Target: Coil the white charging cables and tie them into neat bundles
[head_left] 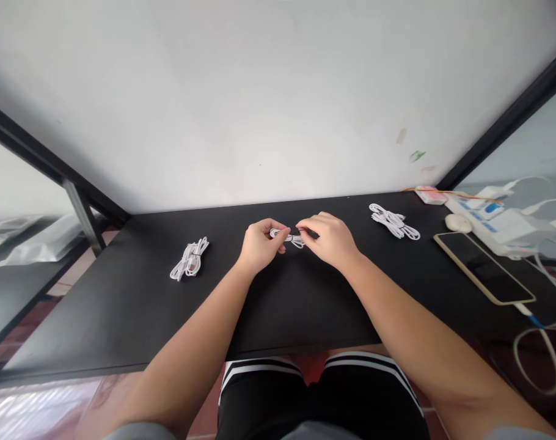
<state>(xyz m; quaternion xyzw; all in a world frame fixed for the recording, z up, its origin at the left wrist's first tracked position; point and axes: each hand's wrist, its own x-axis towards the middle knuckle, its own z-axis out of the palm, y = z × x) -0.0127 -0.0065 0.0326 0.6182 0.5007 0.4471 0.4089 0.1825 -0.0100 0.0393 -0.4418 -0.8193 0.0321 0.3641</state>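
White cable (296, 241), coiled into a small flat bundle, sits at mid-desk, between the two hands, toward the wall side of the black desk (140, 299). Can't tell if it touches the surface or is just above it.

Looks: thin glossy white cord, several loops laid side by side, rounded turns at the ends. Middle and plugs mostly hidden by fingers.

Orientation: long axis roughly left-right, close to parallel with the desk's front edge; right end tipped slightly toward the person. One set of loops pokes out by the left thumb, the other shows under the right fingertips. Can't tell which way the plugs point.

Left hand (261, 245): grip clamped on the cable's left part, thumb on the near side, fingers behind. Right hand (330, 238): thumb and fingertips together at the bundle's right part, pinching what looks like a thin dark tie (300, 230); detail too small to be sure.

Around it: left bundle (189, 259), white, axis running near-left to far-right, dark tie at its waist. Right bundle (394, 222), also white, axis far-left to near-right. Both lie flat, well apart from the hands. Phone (484, 269) lies face up at the right, white lead in its near end, beside a power strip (493, 227).
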